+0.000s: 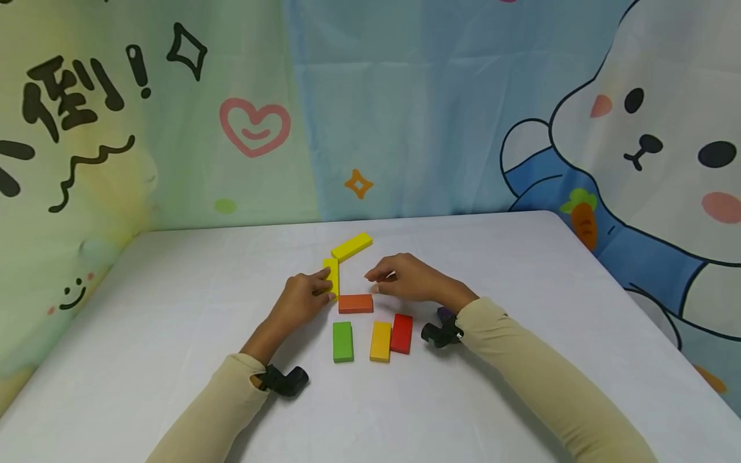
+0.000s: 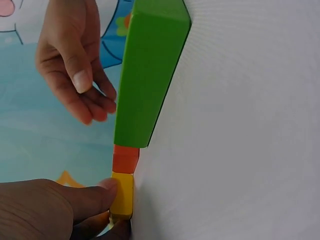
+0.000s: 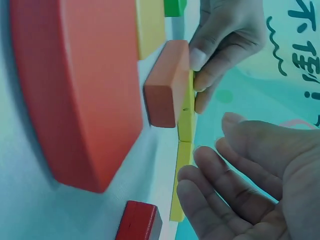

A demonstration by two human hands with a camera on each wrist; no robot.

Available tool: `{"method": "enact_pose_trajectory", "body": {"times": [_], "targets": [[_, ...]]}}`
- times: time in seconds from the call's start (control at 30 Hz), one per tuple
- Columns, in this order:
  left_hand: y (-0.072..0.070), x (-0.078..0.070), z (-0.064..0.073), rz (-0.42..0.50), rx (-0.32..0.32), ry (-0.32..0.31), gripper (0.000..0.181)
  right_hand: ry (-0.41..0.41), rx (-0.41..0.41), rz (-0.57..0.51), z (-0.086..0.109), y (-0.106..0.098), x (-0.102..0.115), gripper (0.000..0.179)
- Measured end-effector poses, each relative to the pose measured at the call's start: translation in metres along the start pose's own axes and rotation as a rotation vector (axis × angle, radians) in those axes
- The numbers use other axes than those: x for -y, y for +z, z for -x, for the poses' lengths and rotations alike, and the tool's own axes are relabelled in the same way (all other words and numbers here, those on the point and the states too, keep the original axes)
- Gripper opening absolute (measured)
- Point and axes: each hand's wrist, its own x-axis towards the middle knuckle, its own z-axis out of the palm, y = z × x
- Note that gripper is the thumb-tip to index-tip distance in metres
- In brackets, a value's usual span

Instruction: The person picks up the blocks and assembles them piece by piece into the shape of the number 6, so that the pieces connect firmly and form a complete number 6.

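My left hand (image 1: 302,297) pinches a yellow block (image 1: 334,270) lying lengthwise on the white table, its thumb on one side and fingers on the other. Touching the far end of that block is another yellow block (image 1: 352,247), set at an angle. An orange block (image 1: 356,304) lies crosswise by the near end. Beyond it to the right, my right hand (image 1: 408,278) hovers with loosely bent fingers and holds nothing. The right wrist view shows that hand (image 3: 250,185) apart from the blocks.
Nearer me lie a green block (image 1: 343,342), an amber block (image 1: 380,341) and a red block (image 1: 402,334), the last two side by side. A purple piece (image 1: 444,314) shows partly behind the right wrist camera. A printed cloth (image 1: 405,128) hangs behind the table.
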Motion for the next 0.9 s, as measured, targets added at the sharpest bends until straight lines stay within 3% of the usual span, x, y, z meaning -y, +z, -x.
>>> {"method": "enact_pose_trajectory", "body": {"times": [0.17,0.53,0.9], "targets": [[-0.001,0.001,0.000,0.012,-0.008,0.010,0.030,-0.011,-0.022,-0.014,0.007,-0.006,-0.005,0.030],[0.001,0.002,-0.001,0.028,-0.010,0.009,0.031,0.125,-0.083,0.064,0.026,-0.013,-0.023,0.040],[0.003,0.003,0.000,0.040,-0.034,0.013,0.030,0.185,-0.037,0.110,0.030,-0.019,-0.035,0.041]]}}
